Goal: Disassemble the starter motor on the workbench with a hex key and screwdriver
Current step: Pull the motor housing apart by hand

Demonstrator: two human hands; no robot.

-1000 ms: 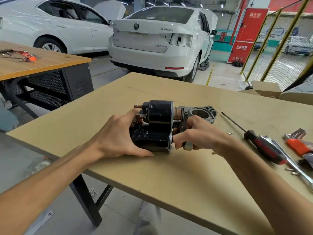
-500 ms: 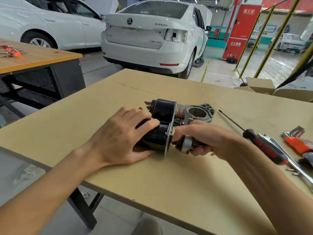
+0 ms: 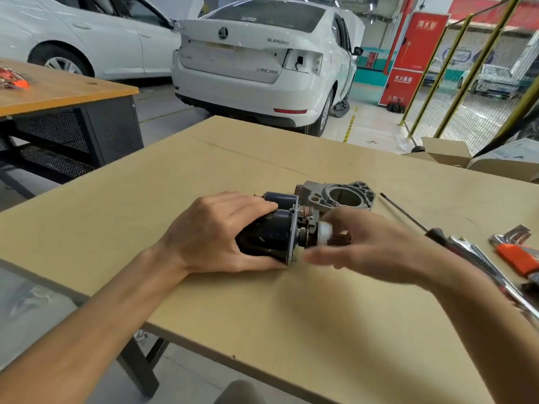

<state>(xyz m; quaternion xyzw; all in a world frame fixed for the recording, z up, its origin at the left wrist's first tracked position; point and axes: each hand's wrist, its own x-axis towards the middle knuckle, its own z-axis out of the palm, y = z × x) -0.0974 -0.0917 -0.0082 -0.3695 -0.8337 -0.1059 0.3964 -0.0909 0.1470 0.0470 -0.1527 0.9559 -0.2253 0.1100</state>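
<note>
Item: tan fibreboard-topped workbench (image 3: 291,330), black steel legs, nearest the viewer. Lying on it, near its middle: black cylindrical starter motor (image 3: 269,236), on its side, its flanged end facing right with a short shaft, pale collar and dark toothed pinion showing. Left hand (image 3: 215,233): palm over the black casing, fingers curled over the top and thumb along the lower edge, gripping the motor body. Right hand (image 3: 367,249): blurred, just right of the pinion end, fingers loosely extended toward the flange; whether they touch the shaft cannot be told, and nothing is seen pinched in them. Directly behind the motor, touching or just beside it: grey cast-aluminium nose housing (image 3: 341,196) with a round bore, lying flat. To the right of it: long-shafted screwdriver with black-and-red handle (image 3: 420,223), lying diagonally, tip pointing away. Near the right edge: chrome open-ended spanner (image 3: 481,258) and folding hex key set with orange holder (image 3: 516,252), both partly cut off by the frame. Far right corner: open cardboard box (image 3: 446,151). Further left: second wooden-topped bench (image 3: 67,91). Beyond: white saloon car (image 3: 262,68), rear toward the viewer, a second white car (image 3: 87,33) beside it, red upright cabinet (image 3: 414,53), yellow-framed mesh fencing (image 3: 466,83)
</note>
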